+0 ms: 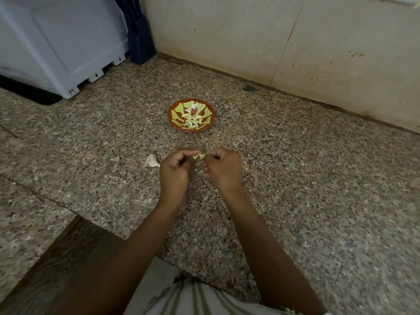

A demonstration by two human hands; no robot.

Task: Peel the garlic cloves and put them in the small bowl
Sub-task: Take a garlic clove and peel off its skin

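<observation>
A small red bowl [191, 129] with a green leaf pattern sits on the speckled granite counter, holding several peeled garlic cloves [192, 120]. In front of it, my left hand [176, 170] and my right hand [221, 168] are close together, fingers curled. Between their fingertips they pinch one garlic clove [199, 156], of which only a pale tip shows. A piece of unpeeled garlic or papery skin [151, 161] lies on the counter just left of my left hand. Small skin flakes [200, 172] lie under my hands.
A white appliance [56, 46] stands at the back left, with a dark object [139, 39] beside it in the corner. A stained tiled wall [295, 42] runs along the back. The counter's front edge drops off at the lower left.
</observation>
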